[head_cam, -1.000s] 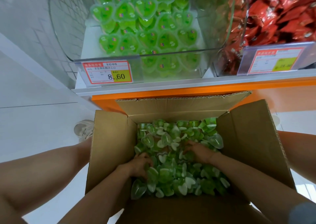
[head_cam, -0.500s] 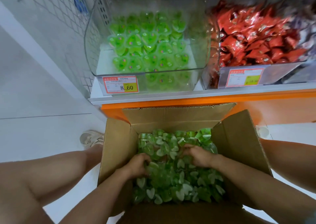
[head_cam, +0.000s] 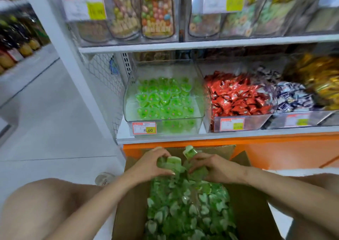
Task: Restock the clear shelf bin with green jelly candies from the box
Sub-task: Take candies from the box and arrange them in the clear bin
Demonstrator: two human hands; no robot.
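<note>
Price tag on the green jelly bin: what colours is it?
The price tag is white, red-bordered, with a yellow price patch; head view.

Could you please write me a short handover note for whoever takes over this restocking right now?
Left grip: holds a handful of candies over the far end of the box.
Right grip: holds another handful beside it.
Bin: on the shelf just beyond the box, with a shallow layer of candies inside.
Done: both handfuls picked up.
Left: drop them into the bin, then probably repeat; the box holds plenty more.
</note>
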